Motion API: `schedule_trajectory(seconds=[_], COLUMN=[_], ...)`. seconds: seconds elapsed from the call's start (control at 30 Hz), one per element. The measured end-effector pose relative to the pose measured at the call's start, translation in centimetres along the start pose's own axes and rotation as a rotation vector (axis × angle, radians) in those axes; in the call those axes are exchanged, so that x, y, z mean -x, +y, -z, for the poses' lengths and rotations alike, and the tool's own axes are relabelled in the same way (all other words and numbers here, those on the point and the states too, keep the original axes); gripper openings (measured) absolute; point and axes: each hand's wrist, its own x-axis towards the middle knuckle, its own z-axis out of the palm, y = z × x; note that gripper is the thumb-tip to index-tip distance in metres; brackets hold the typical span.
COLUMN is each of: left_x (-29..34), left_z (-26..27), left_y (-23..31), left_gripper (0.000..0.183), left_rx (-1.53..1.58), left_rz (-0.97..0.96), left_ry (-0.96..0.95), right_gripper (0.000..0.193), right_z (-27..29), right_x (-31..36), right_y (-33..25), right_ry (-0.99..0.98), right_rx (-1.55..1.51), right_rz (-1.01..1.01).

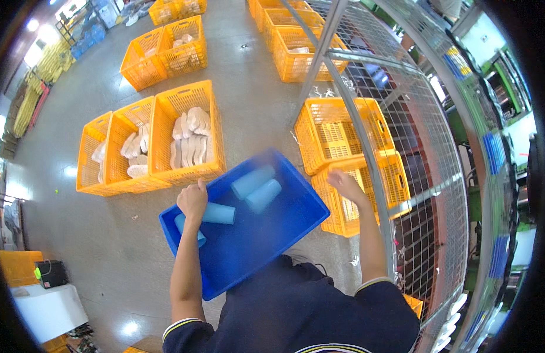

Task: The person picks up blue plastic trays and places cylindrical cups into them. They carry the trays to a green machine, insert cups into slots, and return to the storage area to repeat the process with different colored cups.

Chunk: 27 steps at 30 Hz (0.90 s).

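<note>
A deep blue plastic bin (237, 265) is tilted in front of my body. My left hand (193, 202) is closed on its far left rim. Inside lie several light-blue cylinders (219, 213), like rolls or tubes; two lie side by side near the far wall, the others near my left forearm. My right hand (345, 187) is off the bin, with its fingers stretched out and nothing visible in it. It is raised over an orange-yellow slatted crate (346, 217) to the right of the bin.
Past the bin on the left, orange-yellow crates (128, 112) hold pale, sole-shaped pieces (191, 141). More crates (184, 26) stand farther off. A second crate (343, 109) stands beyond my right hand. A wire-mesh fence (419, 176) with a metal post (366, 141) runs along the right.
</note>
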Motion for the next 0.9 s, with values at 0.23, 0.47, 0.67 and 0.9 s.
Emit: schedule_trajectory(seconds=[0.23,0.47,0.67,0.9], left_x=[-20.5,-46.7,-68.6,-93.5], left_z=[-2.2,-9.0,-11.2,-18.8], left_y=[7.8,15.0,23.6,31.9], left_gripper=[0.053,0.048,0.061,0.059], left_rx=[0.107,0.097,0.079,0.097], left_rz=[-0.012,-0.158,-0.254,-0.371], left_ry=[0.062,0.083,-0.014,-0.027], right_gripper=[0.067,0.055,0.048,0.051], right_z=[-3.1,-2.1,4.8,7.6], right_x=[-34.1,-60.8,-77.1,-102.0], right_y=[-14.9,-18.1,-19.6,-18.8], right_ry=[-0.059,-0.140,0.078,0.044], right_rx=[0.238,0.453,0.486,0.613], right_rz=[0.661,0.470,0.382,0.250])
